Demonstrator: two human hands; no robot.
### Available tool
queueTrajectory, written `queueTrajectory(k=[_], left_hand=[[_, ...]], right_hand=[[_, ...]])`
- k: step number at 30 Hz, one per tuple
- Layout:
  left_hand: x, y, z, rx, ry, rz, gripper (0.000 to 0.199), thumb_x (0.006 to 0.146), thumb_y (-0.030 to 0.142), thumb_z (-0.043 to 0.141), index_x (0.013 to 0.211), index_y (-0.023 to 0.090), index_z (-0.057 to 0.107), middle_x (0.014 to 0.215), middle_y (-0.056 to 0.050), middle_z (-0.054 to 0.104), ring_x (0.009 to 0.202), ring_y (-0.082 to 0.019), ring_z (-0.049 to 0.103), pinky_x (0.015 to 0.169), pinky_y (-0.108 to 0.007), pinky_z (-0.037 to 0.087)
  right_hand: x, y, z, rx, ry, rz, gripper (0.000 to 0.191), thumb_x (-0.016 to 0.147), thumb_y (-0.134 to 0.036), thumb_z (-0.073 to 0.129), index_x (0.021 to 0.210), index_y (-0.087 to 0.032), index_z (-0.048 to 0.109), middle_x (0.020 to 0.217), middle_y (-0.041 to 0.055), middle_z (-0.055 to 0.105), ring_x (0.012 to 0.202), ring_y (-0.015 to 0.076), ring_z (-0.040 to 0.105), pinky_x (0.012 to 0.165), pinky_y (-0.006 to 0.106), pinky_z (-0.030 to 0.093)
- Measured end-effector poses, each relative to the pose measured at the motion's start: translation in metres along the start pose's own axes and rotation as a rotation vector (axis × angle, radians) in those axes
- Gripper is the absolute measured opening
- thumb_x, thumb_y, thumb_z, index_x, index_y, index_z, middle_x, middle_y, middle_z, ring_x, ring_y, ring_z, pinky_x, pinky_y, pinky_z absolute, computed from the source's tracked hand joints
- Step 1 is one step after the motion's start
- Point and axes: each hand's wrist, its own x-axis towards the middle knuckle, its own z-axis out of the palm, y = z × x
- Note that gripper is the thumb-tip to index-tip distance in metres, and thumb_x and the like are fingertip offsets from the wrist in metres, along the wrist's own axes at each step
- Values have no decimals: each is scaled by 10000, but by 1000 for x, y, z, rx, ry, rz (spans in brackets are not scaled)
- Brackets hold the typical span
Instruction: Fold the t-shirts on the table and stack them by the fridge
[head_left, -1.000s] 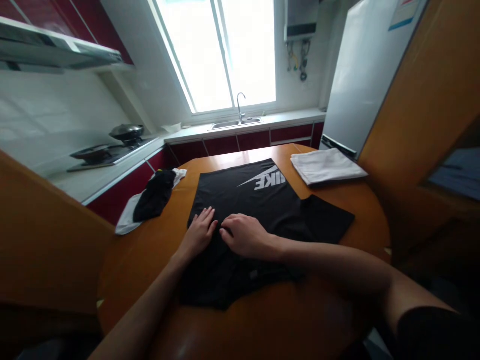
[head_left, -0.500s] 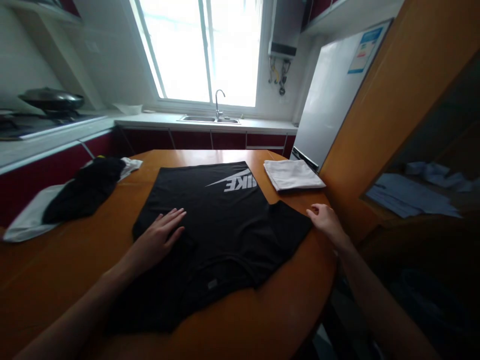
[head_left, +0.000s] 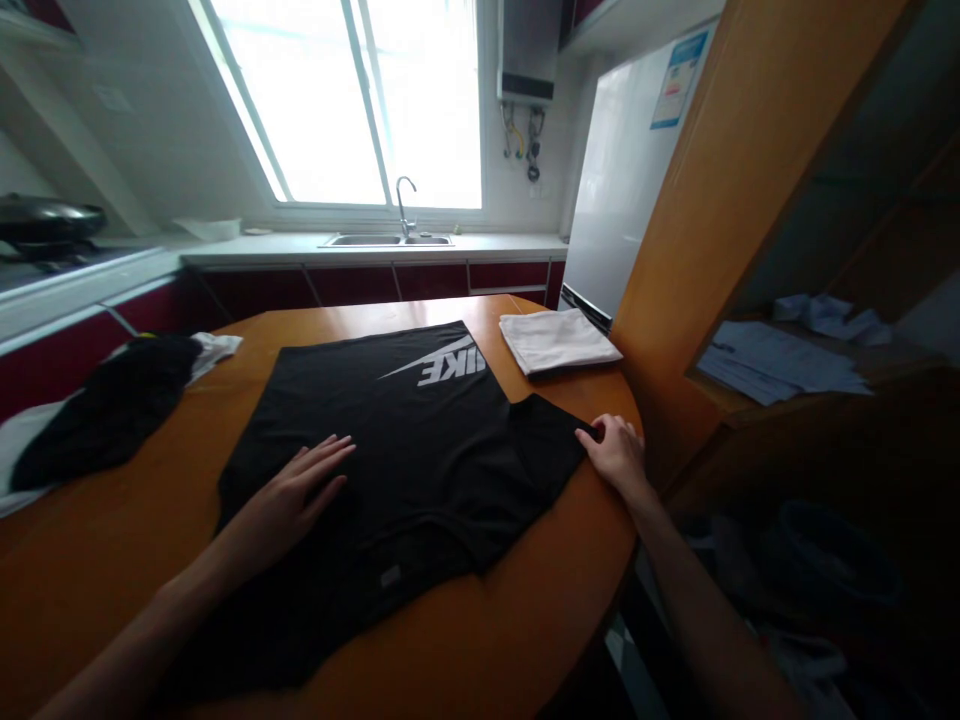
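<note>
A black T-shirt (head_left: pixel 405 430) with white NIKE lettering lies spread on the wooden table (head_left: pixel 540 620), its collar toward me. My left hand (head_left: pixel 304 490) rests flat on the shirt's left part, fingers stretched out and holding nothing. At the right, my right hand (head_left: pixel 615 450) pinches the end of the shirt's right sleeve between thumb and fingers. The shirt's left sleeve is partly covered by my left forearm and dark against shadow.
Behind my right hand lies a folded white cloth (head_left: pixel 559 342) with something dark under it. A heap of black clothing (head_left: pixel 112 405) and white fabric sits at the table's left. An orange wooden shelf unit (head_left: pixel 739 200) borders the table's right side.
My right hand has closed on the end of the right sleeve, which it was beside before. My left hand stays flat on the shirt. The view has swung to the right.
</note>
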Motion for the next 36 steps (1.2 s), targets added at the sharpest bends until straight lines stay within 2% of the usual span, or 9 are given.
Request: queueTrajectory(k=[4,8,12,15,19,23,26,31,36], left_hand=[[-1,6,-2,-9,-32,23,666,964,678,381,1404,217,577,1499,-107,515,1416,-309,440,1188,-561,306],[-2,13,-5,-19,-65,47,611,978,643,395,1376,231,607,1480,-91,539,1400,-300,464,1185,-555,320],[5,33,-11,-22,-117,102,514,1003,562,420,1350,244,628,1475,-72,548,1388,-287,482,1176,-533,359],[18,63,-16,-30,-192,188,419,1022,450,446,1345,254,628,1476,-61,548,1399,-266,471,1182,-514,364],[43,120,-13,-84,-275,340,378,1019,337,489,1376,275,597,1481,-46,545,1402,-230,468,1209,-468,336],[64,176,6,-117,-332,393,414,1019,350,492,1413,244,564,1505,-78,514,1418,-240,446,1210,-447,329],[67,202,27,-134,-355,402,521,1009,409,508,1489,210,474,1580,-113,392,1480,-273,333,1213,-467,306],[53,208,56,-143,-437,421,616,998,482,495,1534,192,402,1629,-137,265,1513,-315,231,1220,-522,243],[47,199,69,-183,-445,419,636,1003,522,462,1556,226,358,1640,-123,234,1521,-307,207,1228,-531,199]], right_hand=[[0,2,-1,51,19,1,170,874,-396,621,899,-228,628,967,65,685,932,246,615,769,336,394],[0,3,-1,237,5,13,93,878,-327,587,886,-240,621,892,29,719,821,205,657,718,304,420],[1,4,2,333,16,1,90,864,-303,587,914,-243,631,921,35,742,830,205,686,716,295,449],[1,4,3,308,16,0,106,862,-309,588,926,-241,640,936,42,747,843,211,692,712,296,453],[1,4,2,287,14,-2,131,876,-323,568,934,-238,649,958,46,748,867,220,694,727,305,459],[0,4,2,280,9,1,152,880,-333,552,929,-231,655,953,54,747,867,230,695,746,321,472],[0,4,3,302,10,-2,152,874,-324,548,929,-231,655,945,61,748,859,234,700,754,328,487],[2,7,6,358,9,-1,145,853,-301,550,921,-232,658,923,67,752,862,239,707,773,334,512],[2,9,6,378,20,-22,172,834,-314,550,927,-216,657,931,85,745,862,245,704,793,351,522]])
